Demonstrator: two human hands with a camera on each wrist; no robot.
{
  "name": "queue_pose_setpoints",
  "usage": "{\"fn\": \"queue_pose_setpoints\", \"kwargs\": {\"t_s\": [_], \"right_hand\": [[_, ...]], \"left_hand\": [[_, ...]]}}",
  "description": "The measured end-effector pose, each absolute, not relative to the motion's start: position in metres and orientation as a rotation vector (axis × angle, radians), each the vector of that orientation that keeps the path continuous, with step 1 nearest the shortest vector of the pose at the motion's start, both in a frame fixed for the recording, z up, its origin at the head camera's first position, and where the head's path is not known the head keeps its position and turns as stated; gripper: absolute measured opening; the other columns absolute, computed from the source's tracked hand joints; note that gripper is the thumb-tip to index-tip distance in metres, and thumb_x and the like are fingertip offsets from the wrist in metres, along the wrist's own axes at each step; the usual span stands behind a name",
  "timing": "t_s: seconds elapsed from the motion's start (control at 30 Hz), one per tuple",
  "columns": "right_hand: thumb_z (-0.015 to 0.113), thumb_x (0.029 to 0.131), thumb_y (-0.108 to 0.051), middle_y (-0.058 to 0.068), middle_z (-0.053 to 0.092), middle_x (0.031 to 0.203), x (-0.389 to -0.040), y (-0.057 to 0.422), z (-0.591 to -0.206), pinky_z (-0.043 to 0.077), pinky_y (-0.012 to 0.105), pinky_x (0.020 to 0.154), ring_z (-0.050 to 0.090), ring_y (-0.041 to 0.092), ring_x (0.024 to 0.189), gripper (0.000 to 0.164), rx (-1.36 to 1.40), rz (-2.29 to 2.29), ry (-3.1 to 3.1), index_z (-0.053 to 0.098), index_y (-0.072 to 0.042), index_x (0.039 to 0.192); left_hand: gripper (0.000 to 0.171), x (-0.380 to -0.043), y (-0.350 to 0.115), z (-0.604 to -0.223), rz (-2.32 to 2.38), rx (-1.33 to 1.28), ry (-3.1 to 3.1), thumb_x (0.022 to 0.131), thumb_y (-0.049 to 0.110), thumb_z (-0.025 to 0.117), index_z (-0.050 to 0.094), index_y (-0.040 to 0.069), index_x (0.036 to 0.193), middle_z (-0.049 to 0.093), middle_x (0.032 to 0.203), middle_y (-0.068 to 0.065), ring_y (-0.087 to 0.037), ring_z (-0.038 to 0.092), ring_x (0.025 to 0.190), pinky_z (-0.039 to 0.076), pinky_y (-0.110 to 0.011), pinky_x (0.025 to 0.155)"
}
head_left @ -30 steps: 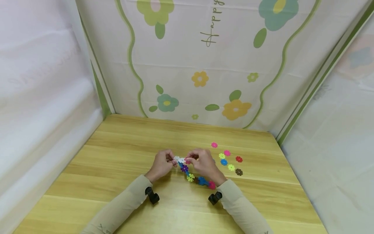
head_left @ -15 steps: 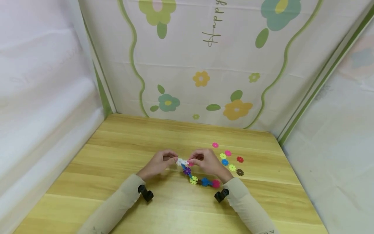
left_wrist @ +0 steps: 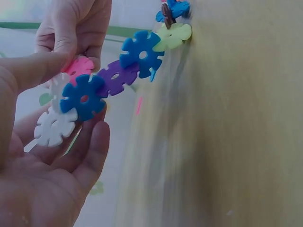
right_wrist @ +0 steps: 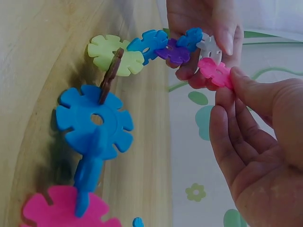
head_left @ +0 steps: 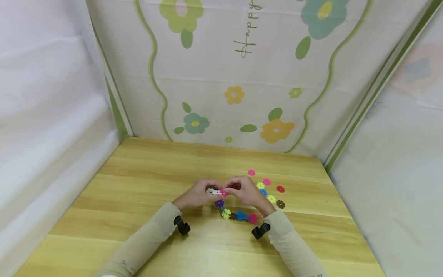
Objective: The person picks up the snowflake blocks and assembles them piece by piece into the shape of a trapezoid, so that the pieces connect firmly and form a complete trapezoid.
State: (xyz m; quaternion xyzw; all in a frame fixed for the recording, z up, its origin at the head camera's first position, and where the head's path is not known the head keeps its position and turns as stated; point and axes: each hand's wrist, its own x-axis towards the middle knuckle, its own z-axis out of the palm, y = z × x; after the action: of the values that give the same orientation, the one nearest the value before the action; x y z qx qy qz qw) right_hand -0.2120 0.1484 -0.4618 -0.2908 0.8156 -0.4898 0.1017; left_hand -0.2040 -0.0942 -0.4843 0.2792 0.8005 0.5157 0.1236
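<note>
Pinching the white end of a chain of snowflake discs [head_left: 226, 209], the left hand [head_left: 198, 195] meets the right hand [head_left: 245, 190], whose fingertips nip a pink disc [right_wrist: 215, 72] against that end. The chain's tail trails onto the wooden table [head_left: 138, 200]. Loose discs [head_left: 268, 188] lie just right of the hands, perhaps seven; the right hand may hide more.

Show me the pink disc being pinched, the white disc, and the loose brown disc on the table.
pink disc [right_wrist: 215, 72], right wrist view, its notched face
white disc [left_wrist: 53, 126], left wrist view, its centre
loose brown disc [head_left: 280, 204], head view, its middle
</note>
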Motion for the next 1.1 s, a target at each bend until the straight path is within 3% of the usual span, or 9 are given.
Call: {"fn": "queue_pose_setpoints", "kwargs": {"t_s": [0.17,0.3,0.47,0.6,0.8,1.0,1.1], "right_hand": [[0.07,0.103,-0.02,0.006,0.078,0.101,-0.21,0.152,-0.459,0.062,0.052,0.079,0.071,0.045,0.092,0.012,-0.856,-1.429,2.413,0.081,-0.017,0.107],[0.07,0.103,-0.021,0.009,0.079,0.105,-0.215,0.165,-0.45,0.064,0.039,0.08,0.073,0.042,0.095,0.013,-0.847,-1.359,2.516,0.08,-0.016,0.11],[0.072,0.102,-0.023,0.002,0.078,0.103,-0.229,0.194,-0.437,0.061,0.027,0.08,0.074,0.023,0.091,0.014,-0.779,-1.199,2.704,0.079,-0.016,0.112],[0.074,0.101,-0.018,0.002,0.076,0.101,-0.245,0.216,-0.436,0.06,0.029,0.08,0.07,0.013,0.088,0.015,-0.715,-1.077,2.769,0.078,-0.011,0.114],[0.074,0.099,-0.01,0.011,0.076,0.107,-0.258,0.232,-0.451,0.061,0.033,0.083,0.069,0.016,0.091,0.026,-0.648,-0.935,2.726,0.074,0.002,0.123],[0.08,0.096,-0.016,0.009,0.077,0.11,-0.257,0.231,-0.473,0.061,0.037,0.088,0.069,0.015,0.097,0.031,-0.667,-0.857,2.665,0.075,0.0,0.122],[0.081,0.095,-0.019,0.004,0.076,0.106,-0.256,0.229,-0.479,0.061,0.035,0.087,0.068,0.013,0.093,0.025,-0.715,-0.831,2.659,0.077,-0.004,0.115]], "left_hand": [[0.013,-0.203,-0.091,-0.49,1.54,0.836,2.324,0.101,0.033,0.075,0.077,0.03,0.113,0.075,0.113,0.008,-0.016,0.07,0.102,0.058,-0.034,0.09],[0.012,-0.202,-0.09,-0.49,1.557,0.815,2.333,0.101,0.035,0.075,0.077,0.028,0.11,0.075,0.112,0.009,-0.015,0.069,0.106,0.058,-0.038,0.094],[0.013,-0.201,-0.089,-0.49,1.564,0.794,2.349,0.099,0.036,0.076,0.078,0.028,0.109,0.076,0.111,0.011,-0.014,0.068,0.111,0.055,-0.044,0.102],[0.012,-0.2,-0.088,-0.489,1.556,0.785,2.359,0.099,0.036,0.077,0.078,0.029,0.108,0.076,0.111,0.011,-0.014,0.068,0.111,0.054,-0.044,0.104],[0.01,-0.2,-0.09,-0.489,1.557,0.788,2.345,0.099,0.033,0.076,0.078,0.029,0.108,0.075,0.112,0.009,-0.014,0.068,0.109,0.056,-0.038,0.099],[0.011,-0.2,-0.091,-0.49,1.561,0.783,2.346,0.099,0.035,0.076,0.077,0.029,0.108,0.075,0.111,0.009,-0.015,0.068,0.109,0.056,-0.036,0.098],[0.011,-0.2,-0.091,-0.49,1.569,0.77,2.352,0.099,0.036,0.076,0.077,0.03,0.108,0.075,0.111,0.01,-0.015,0.067,0.11,0.055,-0.039,0.1]]}}
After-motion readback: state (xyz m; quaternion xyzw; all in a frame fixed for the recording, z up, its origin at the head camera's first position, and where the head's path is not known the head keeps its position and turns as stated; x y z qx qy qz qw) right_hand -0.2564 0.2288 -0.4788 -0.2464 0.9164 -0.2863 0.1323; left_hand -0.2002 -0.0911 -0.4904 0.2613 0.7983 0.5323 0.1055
